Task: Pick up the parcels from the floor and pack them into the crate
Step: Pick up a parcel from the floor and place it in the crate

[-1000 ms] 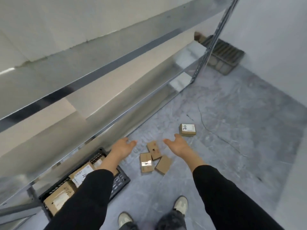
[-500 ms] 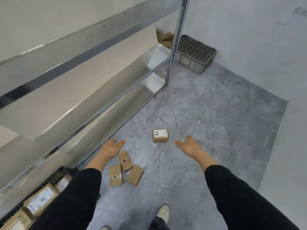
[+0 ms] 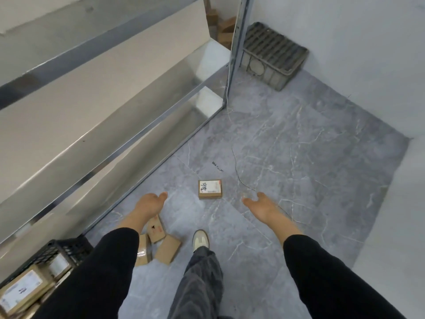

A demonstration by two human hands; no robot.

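Observation:
A small cardboard parcel with a white label (image 3: 210,189) lies alone on the grey floor ahead. My left hand (image 3: 148,204) and my right hand (image 3: 262,207) hover on either side of it, both empty with relaxed fingers. Three more brown parcels (image 3: 166,249) lie in a cluster near my left forearm, partly hidden by it. The black crate (image 3: 65,249) sits at the lower left under the shelf and holds several labelled parcels.
A metal shelf rack (image 3: 142,139) runs along the left. A grey plastic crate (image 3: 272,56) stands upside down in the far corner by the rack's upright. A thin cord (image 3: 236,166) trails over the floor. My right foot (image 3: 200,240) is stepped forward.
I have stepped forward and the view has swung right. The labelled parcel now lies between my hands, and the three-parcel cluster and black crate have slipped back to the lower left.

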